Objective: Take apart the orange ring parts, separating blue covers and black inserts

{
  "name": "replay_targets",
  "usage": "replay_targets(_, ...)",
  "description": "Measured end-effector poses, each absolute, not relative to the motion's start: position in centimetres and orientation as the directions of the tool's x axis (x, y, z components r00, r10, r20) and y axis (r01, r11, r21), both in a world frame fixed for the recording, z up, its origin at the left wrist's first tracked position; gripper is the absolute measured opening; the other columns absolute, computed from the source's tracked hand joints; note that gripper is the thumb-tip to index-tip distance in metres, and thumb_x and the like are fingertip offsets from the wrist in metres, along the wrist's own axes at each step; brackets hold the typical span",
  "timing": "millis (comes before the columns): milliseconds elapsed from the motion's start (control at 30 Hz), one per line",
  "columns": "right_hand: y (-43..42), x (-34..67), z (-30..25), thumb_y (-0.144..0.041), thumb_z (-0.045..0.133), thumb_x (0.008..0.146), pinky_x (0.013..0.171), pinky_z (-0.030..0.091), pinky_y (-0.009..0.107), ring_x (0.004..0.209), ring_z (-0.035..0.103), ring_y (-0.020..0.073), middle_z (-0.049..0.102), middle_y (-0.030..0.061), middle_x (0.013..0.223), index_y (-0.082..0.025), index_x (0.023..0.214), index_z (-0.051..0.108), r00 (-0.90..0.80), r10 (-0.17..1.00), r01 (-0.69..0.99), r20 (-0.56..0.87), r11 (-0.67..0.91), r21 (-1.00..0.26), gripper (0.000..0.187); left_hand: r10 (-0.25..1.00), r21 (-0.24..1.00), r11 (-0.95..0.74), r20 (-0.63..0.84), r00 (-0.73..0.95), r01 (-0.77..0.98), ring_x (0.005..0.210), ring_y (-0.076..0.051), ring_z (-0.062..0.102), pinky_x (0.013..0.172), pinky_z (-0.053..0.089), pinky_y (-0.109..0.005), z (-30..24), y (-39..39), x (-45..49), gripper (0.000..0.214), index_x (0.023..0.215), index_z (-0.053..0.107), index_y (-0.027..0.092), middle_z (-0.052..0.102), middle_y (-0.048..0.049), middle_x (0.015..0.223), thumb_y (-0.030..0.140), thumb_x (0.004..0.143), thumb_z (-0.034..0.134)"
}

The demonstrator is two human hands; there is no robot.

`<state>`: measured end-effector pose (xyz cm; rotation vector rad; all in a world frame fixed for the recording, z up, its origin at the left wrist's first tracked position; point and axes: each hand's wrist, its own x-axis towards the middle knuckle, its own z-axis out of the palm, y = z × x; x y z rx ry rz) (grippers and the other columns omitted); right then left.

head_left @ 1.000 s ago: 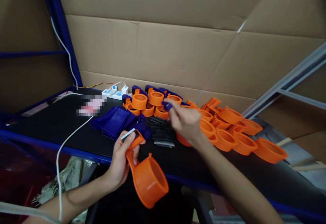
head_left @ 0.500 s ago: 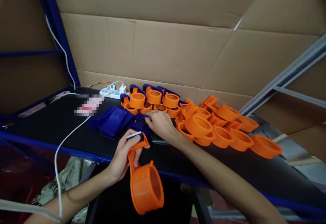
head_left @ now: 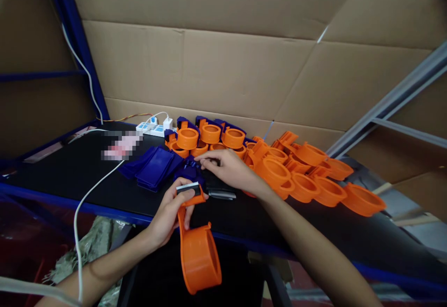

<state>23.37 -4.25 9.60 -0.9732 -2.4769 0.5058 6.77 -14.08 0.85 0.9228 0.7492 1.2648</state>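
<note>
My left hand (head_left: pixel 174 209) is closed around the neck of an orange tape dispenser (head_left: pixel 200 258), its thumb pressing on the black strip under a white serrated cutter edge (head_left: pixel 187 186). The dispenser's round hub hangs down past the table's front edge. My right hand (head_left: pixel 228 166) reaches over a small pile of dark blue plastic parts (head_left: pixel 188 169), fingers stretched out to the left and fingertips at the pile. Whether the fingertips touch a part, I cannot tell. Under the right palm lie dark flat pieces and a grey strip (head_left: pixel 222 194).
Flat blue plates (head_left: pixel 155 167) are stacked on the black table (head_left: pixel 87 176), left of the blue pile. Dispensers with blue parts (head_left: pixel 210 133) stand at the back; several orange dispensers (head_left: pixel 305 187) are heaped to the right. A power strip (head_left: pixel 150 129) and a white cable (head_left: pixel 91 190) are at the left.
My right hand has shifted slightly, its wrist moving right and uncovering more of the dark pieces and grey strip. The left hand and dispenser have barely moved.
</note>
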Motion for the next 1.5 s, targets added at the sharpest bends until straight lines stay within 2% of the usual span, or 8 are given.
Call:
replay_targets(67, -5.5, 23.6, 10.5, -0.033, 0.051, 0.098, 0.069, 0.048, 0.023, 0.078, 0.065, 0.0128, 0.073, 0.0039, 0.095, -0.019, 0.113, 0.071, -0.761, 0.605, 0.433, 0.234, 0.742, -0.512, 0.029, 0.984, 0.909, 0.020, 0.054, 0.168, -0.416, 0.031, -0.004, 0.040, 0.038, 0.028, -0.018, 0.7, -14.1, 6.8, 0.024, 0.098, 0.053, 0.020, 0.071, -0.0016, 0.070, 0.037, 0.085, 0.064)
replay_targets(200, -7.9, 24.0, 11.3, -0.032, 0.058, 0.095, 0.069, 0.045, 0.023, 0.077, 0.060, 0.0117, 0.068, 0.0037, 0.090, -0.020, 0.100, 0.073, -0.846, 0.491, 0.365, 0.207, 0.817, -0.446, 0.021, 0.984, 0.942, -0.048, 0.102, 0.147, -0.332, 0.031, -0.005, 0.041, 0.039, 0.030, -0.018, 0.7, -14.2, 7.1, 0.025, 0.095, 0.057, 0.019, 0.064, 0.0027, 0.057, 0.037, 0.083, 0.069)
replay_targets(500, -7.7, 28.8, 10.9, -0.032, 0.057, 0.094, 0.062, 0.044, 0.023, 0.070, 0.057, 0.0121, 0.064, 0.0029, 0.082, -0.019, 0.092, 0.071, -0.738, 0.638, 0.535, 0.219, 0.751, -0.386, 0.019, 0.996, 0.927, -0.038, 0.065, 0.060, -0.374, 0.030, -0.006, 0.035, 0.037, 0.027, -0.017, 0.8, -14.2, 7.3, 0.027, 0.094, 0.057, 0.021, 0.044, 0.0106, 0.038, 0.040, 0.081, 0.070)
replay_targets(900, -7.9, 30.5, 5.8, -0.024, 0.053, 0.096, 0.073, 0.050, 0.026, 0.084, 0.064, 0.0144, 0.067, 0.0061, 0.099, -0.021, 0.099, 0.071, -0.706, 0.666, 0.601, 0.241, 0.744, -0.293, 0.018, 0.992, 0.947, -0.047, 0.082, 0.098, -0.316, 0.030, -0.006, 0.032, 0.038, 0.028, -0.017, 0.6, -14.3, 7.3, 0.026, 0.097, 0.055, 0.022, 0.041, 0.0116, 0.040, 0.040, 0.083, 0.069)
replay_targets(1100, -10.5, 28.5, 8.2, -0.031, 0.056, 0.096, 0.082, 0.052, 0.029, 0.101, 0.061, 0.0167, 0.065, 0.0069, 0.115, -0.026, 0.128, 0.061, -0.740, 0.548, 0.485, 0.391, 0.837, -0.255, 0.032, 0.988, 0.967, -0.060, 0.092, 0.122, -0.246, 0.034, -0.005, 0.032, 0.036, 0.025, -0.016, 1.0, -14.3, 7.5, 0.028, 0.095, 0.054, 0.021, 0.044, 0.0111, 0.047, 0.038, 0.081, 0.071)
replay_targets(1200, -11.5, 27.0, 8.0, -0.030, 0.057, 0.096, 0.076, 0.051, 0.029, 0.103, 0.060, 0.0180, 0.066, 0.0052, 0.117, -0.026, 0.126, 0.062, -0.795, 0.450, 0.447, 0.407, 0.888, -0.108, 0.031, 0.983, 0.968, -0.076, 0.112, 0.143, -0.238, 0.037, -0.003, 0.034, 0.039, 0.027, -0.015, 1.2, -14.3, 7.6, 0.030, 0.095, 0.055, 0.021, 0.047, 0.0107, 0.054, 0.033, 0.077, 0.075)
replay_targets(1300, -11.0, 27.2, 7.9, -0.027, 0.056, 0.096, 0.074, 0.051, 0.029, 0.098, 0.060, 0.0175, 0.068, 0.0046, 0.112, -0.024, 0.121, 0.064, -0.805, 0.407, 0.422, 0.432, 0.904, -0.066, 0.026, 0.983, 0.973, -0.054, 0.091, 0.159, -0.223, 0.037, -0.003, 0.035, 0.039, 0.028, -0.015, 1.1, -14.1, 7.5, 0.034, 0.096, 0.053, 0.021, 0.050, 0.0101, 0.057, 0.035, 0.076, 0.077)
replay_targets(1500, -7.6, 32.0, 9.7, -0.028, 0.057, 0.095, 0.080, 0.050, 0.034, 0.100, 0.061, 0.0219, 0.070, 0.0068, 0.106, -0.022, 0.112, 0.068, -0.657, 0.569, 0.675, 0.495, 0.736, 0.051, 0.021, 0.985, 0.963, -0.001, 0.047, 0.163, -0.268, 0.032, -0.004, 0.035, 0.034, 0.026, -0.015, 0.7, -13.9, 7.3, 0.028, 0.098, 0.050, 0.020, 0.063, 0.0042, 0.057, 0.041, 0.086, 0.065)
